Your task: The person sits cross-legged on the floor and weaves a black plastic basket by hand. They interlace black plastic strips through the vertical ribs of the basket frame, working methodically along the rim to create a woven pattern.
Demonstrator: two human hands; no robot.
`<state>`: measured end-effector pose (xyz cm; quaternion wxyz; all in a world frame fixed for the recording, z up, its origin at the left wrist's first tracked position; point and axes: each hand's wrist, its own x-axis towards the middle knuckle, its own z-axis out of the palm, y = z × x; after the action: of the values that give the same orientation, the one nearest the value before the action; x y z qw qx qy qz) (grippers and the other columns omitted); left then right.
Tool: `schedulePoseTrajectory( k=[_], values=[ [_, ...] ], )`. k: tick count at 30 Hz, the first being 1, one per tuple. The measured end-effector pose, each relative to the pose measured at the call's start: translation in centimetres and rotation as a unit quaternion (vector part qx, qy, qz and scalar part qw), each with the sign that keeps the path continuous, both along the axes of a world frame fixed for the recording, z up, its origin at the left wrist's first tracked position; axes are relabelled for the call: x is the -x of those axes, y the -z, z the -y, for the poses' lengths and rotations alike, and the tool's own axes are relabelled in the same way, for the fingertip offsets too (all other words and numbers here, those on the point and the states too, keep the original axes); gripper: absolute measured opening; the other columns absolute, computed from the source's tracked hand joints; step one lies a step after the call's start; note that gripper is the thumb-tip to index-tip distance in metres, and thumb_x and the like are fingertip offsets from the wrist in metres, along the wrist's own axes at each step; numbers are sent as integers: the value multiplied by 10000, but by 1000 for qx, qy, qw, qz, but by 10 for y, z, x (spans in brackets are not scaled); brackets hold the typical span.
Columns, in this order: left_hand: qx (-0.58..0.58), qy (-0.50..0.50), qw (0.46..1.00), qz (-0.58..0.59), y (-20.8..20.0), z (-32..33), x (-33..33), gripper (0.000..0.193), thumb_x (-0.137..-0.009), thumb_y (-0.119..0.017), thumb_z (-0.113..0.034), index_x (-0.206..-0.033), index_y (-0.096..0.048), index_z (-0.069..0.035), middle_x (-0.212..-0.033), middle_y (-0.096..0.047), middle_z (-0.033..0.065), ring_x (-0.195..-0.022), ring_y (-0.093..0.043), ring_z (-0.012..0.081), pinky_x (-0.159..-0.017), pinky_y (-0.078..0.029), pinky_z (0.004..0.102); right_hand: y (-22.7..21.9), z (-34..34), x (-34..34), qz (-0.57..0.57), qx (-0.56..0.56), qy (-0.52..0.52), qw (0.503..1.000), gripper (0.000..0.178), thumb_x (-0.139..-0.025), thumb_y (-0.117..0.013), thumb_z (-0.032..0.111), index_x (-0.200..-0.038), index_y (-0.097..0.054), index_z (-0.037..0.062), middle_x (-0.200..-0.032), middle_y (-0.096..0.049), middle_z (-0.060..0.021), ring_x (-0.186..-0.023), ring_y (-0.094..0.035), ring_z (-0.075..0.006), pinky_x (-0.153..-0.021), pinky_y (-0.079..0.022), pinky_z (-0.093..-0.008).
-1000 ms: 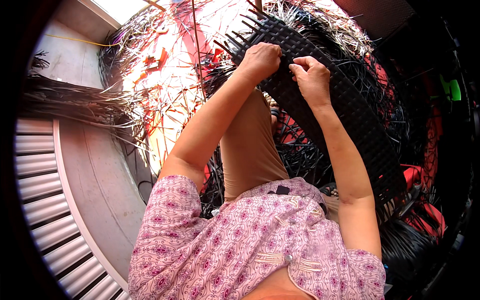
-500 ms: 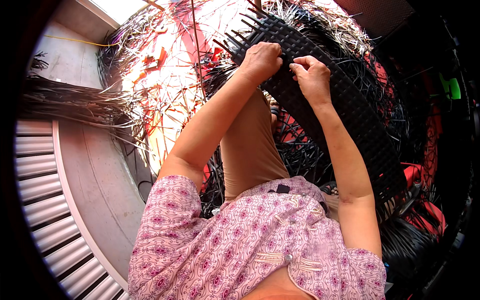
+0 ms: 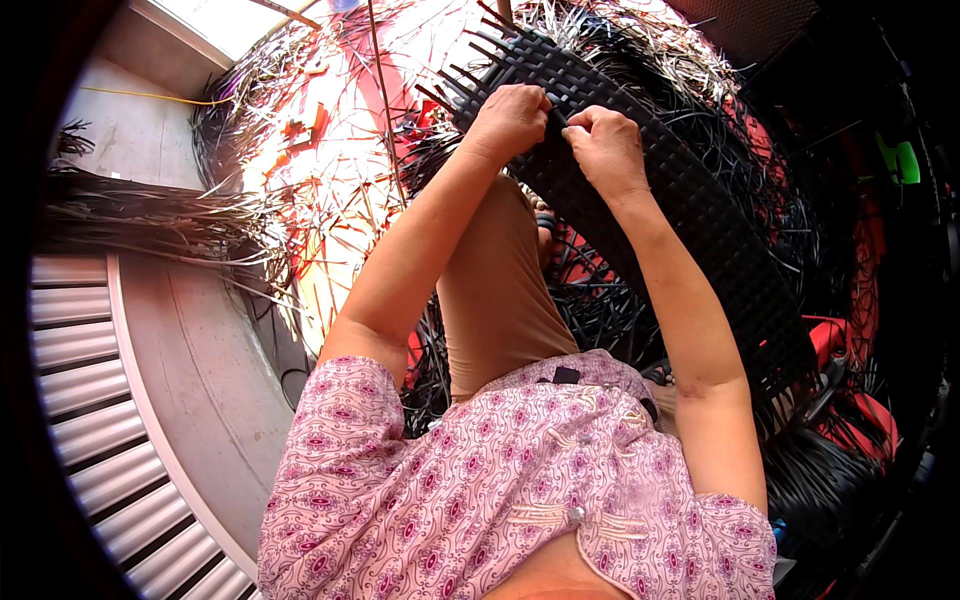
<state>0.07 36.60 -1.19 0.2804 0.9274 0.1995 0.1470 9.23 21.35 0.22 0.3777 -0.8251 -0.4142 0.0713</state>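
A long panel of black woven strips slants from the upper middle down to the right, with loose strip ends sticking out at its far left edge. My left hand is closed over the panel near that end, fingers curled round a black strip. Just to its right, my right hand pinches with thumb and forefinger at the same weave. A short piece of black strip shows between the two hands. The fingertips partly hide what each one grips. My bent knee in brown trousers is below the panel.
Loose black strips lie tangled under and around the panel on a red floor. A thick bundle of strips stretches across the left. At lower left is a slatted light metal piece; a red object lies at right.
My right hand has moved slightly left and down, closer to the left hand, and its fingers have closed in on the weave. The left hand has shifted slightly left.
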Motion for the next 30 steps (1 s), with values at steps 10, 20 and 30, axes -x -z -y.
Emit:
schedulePoseTrajectory(
  k=[10, 20, 30],
  values=[
    [74, 28, 996, -30, -7, 0, 0, 250, -824, -583, -132, -960, -735, 12, -776, -713, 199, -738, -730, 315, -763, -576, 419, 3, -8, 2, 80, 34, -2, 996, 162, -863, -699, 205, -939, -742, 69, -899, -735, -176, -888, -716, -371, -812, -555, -479],
    [209, -4, 977, 48, -2, -9, 8, 190, -863, -678, -140, -949, -749, 14, -769, -749, 124, -675, -755, 177, -649, -585, 316, 4, -18, 12, 150, 81, 25, 985, 138, -888, -705, 196, -921, -689, 63, -890, -734, -173, -867, -722, -371, -773, -570, -471],
    [207, -60, 976, 24, -5, -21, 13, 241, -899, -690, -208, -985, -707, 17, -819, -725, 83, -709, -727, 147, -667, -562, 286, 1, -33, 17, 162, 47, 21, 985, 297, -849, -775, 196, -1092, -662, 68, -918, -740, -165, -877, -727, -356, -787, -562, -452]
  ],
)
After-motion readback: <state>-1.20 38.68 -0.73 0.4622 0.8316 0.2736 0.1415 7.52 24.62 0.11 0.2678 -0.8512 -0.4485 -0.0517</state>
